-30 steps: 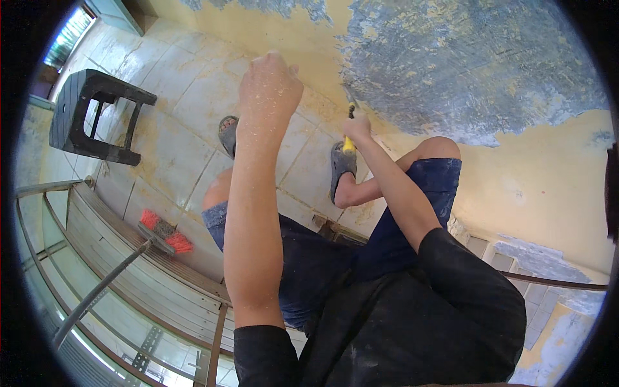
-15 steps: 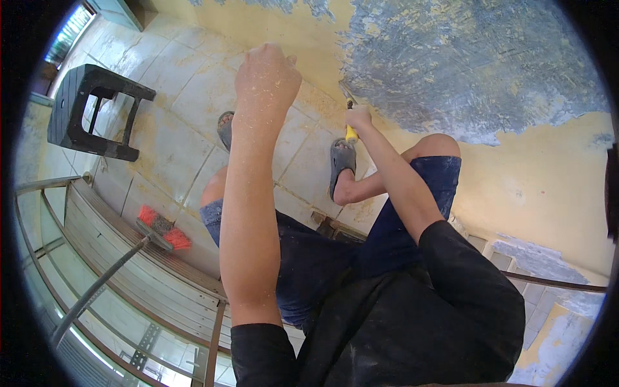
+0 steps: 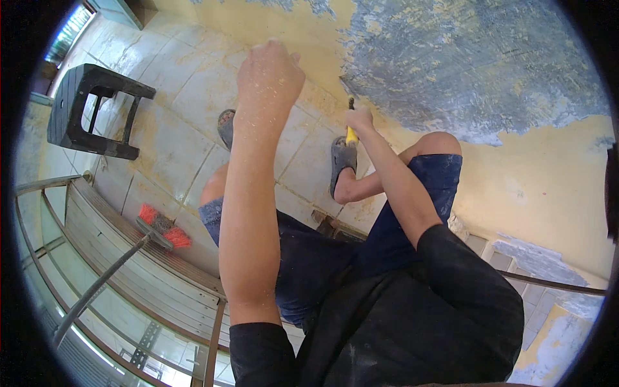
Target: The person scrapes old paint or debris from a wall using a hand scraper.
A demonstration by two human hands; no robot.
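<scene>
My right hand (image 3: 360, 119) is wrapped round the yellow and black handle of a scraper (image 3: 351, 135). The scraper's blade meets the wall (image 3: 445, 61) near the lower edge of a rough grey patch, where yellow paint is gone. My left hand (image 3: 271, 72), dusted with pale flakes, is raised in front of the wall's foot with its fingers curled closed. Its fingertips face away, so anything inside them is hidden. Below the right hand is my foot in a grey clog (image 3: 343, 161).
A black plastic stool (image 3: 97, 111) lies on its side at the left on the dusty tiled floor (image 3: 177, 119). A broom with red bristles (image 3: 161, 231) leans nearer, beside a slatted, glass-sided frame (image 3: 129, 248). A dark block (image 3: 332, 226) lies between my legs.
My left hand has shifted slightly up and to the right. The scraper in my right hand has tilted a little, its blade moving slightly up along the wall.
</scene>
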